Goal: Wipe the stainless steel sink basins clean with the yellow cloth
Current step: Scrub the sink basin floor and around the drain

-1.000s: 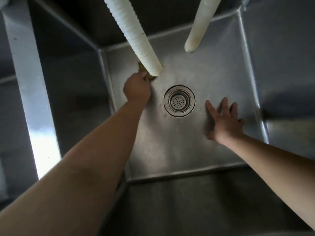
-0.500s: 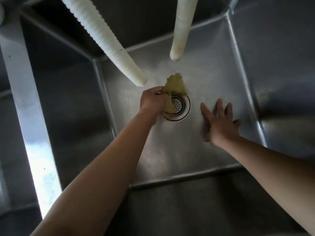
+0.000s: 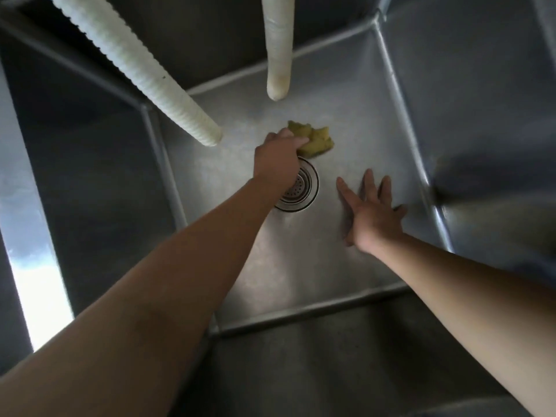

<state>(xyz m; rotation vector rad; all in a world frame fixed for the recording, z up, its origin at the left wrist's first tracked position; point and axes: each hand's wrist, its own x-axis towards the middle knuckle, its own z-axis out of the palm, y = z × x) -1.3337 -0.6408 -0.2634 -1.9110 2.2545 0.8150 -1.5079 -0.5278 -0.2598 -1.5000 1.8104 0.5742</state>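
— Steel on every side: the sink basin is deep, with its floor dull and streaked and its walls rising dark to left, right and far end. Where does the job stand?

— Mid-wipe, by my reading. The left hand grips the yellow cloth, bunched, with the cloth lying on the floor just beyond the drain strainer. The wrist crosses over the strainer's near-left edge.

— And the other hand?

— The right hand lies flat on the floor to the right of the strainer, fingers spread and straight, holding nothing. It looks like a brace for leaning in.

— What does the next stroke need?

— Likely a sweep across the far floor toward the back seam, then out to the corners. The cloth is wadded, so little of it meets the steel; spreading it would cover more.

— Any obstacles?

— Two white hoses hang in from above. The ribbed hose ends just left of the cloth hand, and the smooth hose ends over the far floor, behind the cloth. A stroke left or back passes under them; whether they would be brushed I cannot tell.

— Free room?

— The near half of the floor and the stretch toward the right wall, once the bracing hand lifts. The floor-to-wall seams want fingertip pressure.
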